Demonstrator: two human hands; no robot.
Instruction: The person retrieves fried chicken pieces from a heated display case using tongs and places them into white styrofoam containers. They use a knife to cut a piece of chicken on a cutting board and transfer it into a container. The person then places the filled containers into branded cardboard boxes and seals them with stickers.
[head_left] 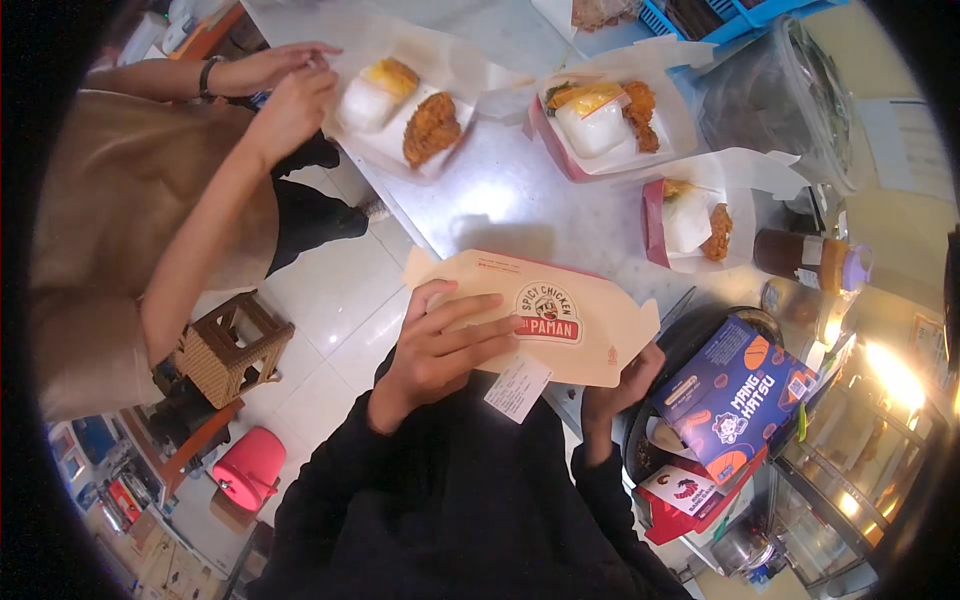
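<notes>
A closed beige cardboard food box (pixel 600 345) with a round printed emblem is held up in front of my body. My left hand (pixel 445 345) lies across its lid with the fingers spread; the thumb is hidden. At the box's near right edge, my right hand (pixel 630 385) grips it, most of those fingers out of sight behind the card. A white printed slip (pixel 518 388) hangs at the near edge beside my left fingers. Beyond, open boxes (pixel 575 160) on the counter each hold wrapped rice, fried chicken and a yellow topping.
A co-worker's hands (pixel 285 95) are by the far left box (pixel 385 165) on the pale counter (pixel 490 205). To the right are a sauce bottle (pixel 800 258), a clear tub (pixel 770 100), a blue printed box (pixel 735 400) and a lit glass case (pixel 860 440).
</notes>
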